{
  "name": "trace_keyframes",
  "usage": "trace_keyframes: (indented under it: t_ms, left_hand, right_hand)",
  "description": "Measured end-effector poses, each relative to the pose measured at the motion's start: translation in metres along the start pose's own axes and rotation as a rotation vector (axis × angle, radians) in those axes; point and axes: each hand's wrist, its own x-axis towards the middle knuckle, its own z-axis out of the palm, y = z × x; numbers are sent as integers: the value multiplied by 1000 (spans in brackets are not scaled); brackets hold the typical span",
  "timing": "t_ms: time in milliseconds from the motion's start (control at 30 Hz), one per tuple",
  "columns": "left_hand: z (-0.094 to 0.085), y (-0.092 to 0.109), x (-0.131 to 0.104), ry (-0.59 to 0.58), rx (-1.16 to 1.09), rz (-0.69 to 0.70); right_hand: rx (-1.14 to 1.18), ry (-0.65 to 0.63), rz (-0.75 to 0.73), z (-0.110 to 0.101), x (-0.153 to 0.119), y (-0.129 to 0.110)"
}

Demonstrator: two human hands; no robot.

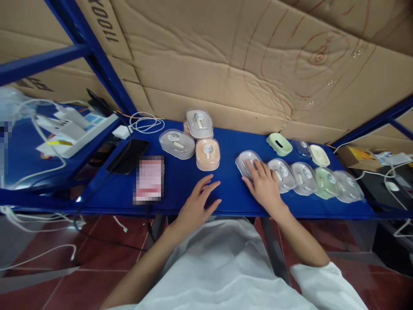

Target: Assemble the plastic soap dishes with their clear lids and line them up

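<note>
My left hand (197, 206) hovers over the front of the blue table with its fingers apart and nothing in them. Beyond its fingertips stands a peach soap box (208, 156) under a clear lid. My right hand (263, 184) lies over a greyish soap box (245, 158) with a clear lid, its fingers spread on the top and the thumb by the near edge. That box is at the left end of a row; to its right come other lidded boxes, among them a grey one (303, 178) and a green one (325, 183).
Left of centre are a grey lidded box (177, 144) and a small stack (199, 122). Behind the row lie a green soap dish (279, 144), a clear lid (301, 148) and a cream tray (319, 155). A phone (149, 179), a black device (127, 156) and cables (146, 123) occupy the left side.
</note>
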Motion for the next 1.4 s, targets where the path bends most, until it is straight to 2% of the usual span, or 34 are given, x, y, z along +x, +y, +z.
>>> trace_keyframes:
  t_ms: [100, 167, 233, 300, 400, 467, 533, 633, 733, 833, 933, 1033, 1167, 1233, 1267, 1300, 1333, 1367, 1400]
  left_hand:
    - [1, -2, -1, 3, 41, 30]
    - [1, -4, -1, 8, 57, 45]
    - [1, -5, -2, 16, 65, 54]
    - [1, -5, -2, 22, 75, 64]
    - [2, -4, 0, 21, 99, 90]
    - [3, -3, 1, 17, 120, 112]
    - [3, -1, 2, 15, 145, 129]
    - [3, -1, 2, 12, 169, 135]
    - [2, -1, 1, 4, 184, 132]
    - [2, -1, 1, -6, 201, 130]
    - [3, 1, 2, -3, 214, 130]
    - [3, 3, 3, 10, 218, 132]
    - [0, 5, 2, 10, 216, 146]
    - [-1, 5, 3, -15, 240, 186]
    - [-1, 5, 3, -35, 257, 213]
    - [-1, 5, 3, -57, 272, 238]
    - [-1, 5, 4, -76, 284, 255]
    - [-1, 5, 4, -91, 291, 263]
    - [-1, 4, 4, -101, 294, 261]
  right_hand:
    - [123, -79, 8, 5, 46, 6]
    - [173, -41, 27, 1, 66, 9]
    - [133, 31, 83, -8, 69, 14]
    - [35, 30, 148, -17, 59, 24]
    - [-112, -110, 265, -27, 40, 52]
    - [-174, -225, 336, -33, 40, 77]
    - [-225, -312, 417, -37, 53, 104]
    - [-305, -430, 532, -38, 86, 136]
    - [-298, -540, 500, -34, 114, 151]
    - [-203, -608, 340, -31, 126, 146]
    - [-111, -644, 157, -33, 121, 123]
    - [-50, -637, -18, -39, 98, 80]
    - [91, -613, -280, -54, 48, 19]
    - [263, -628, -446, -67, 32, 10]
    - [333, -637, -478, -73, 31, 15]
    - [347, -635, -431, -80, 33, 27]
    - [310, -617, -320, -86, 40, 44]
    - [213, -567, -142, -92, 50, 67]
    - [35, -491, 104, -96, 62, 92]
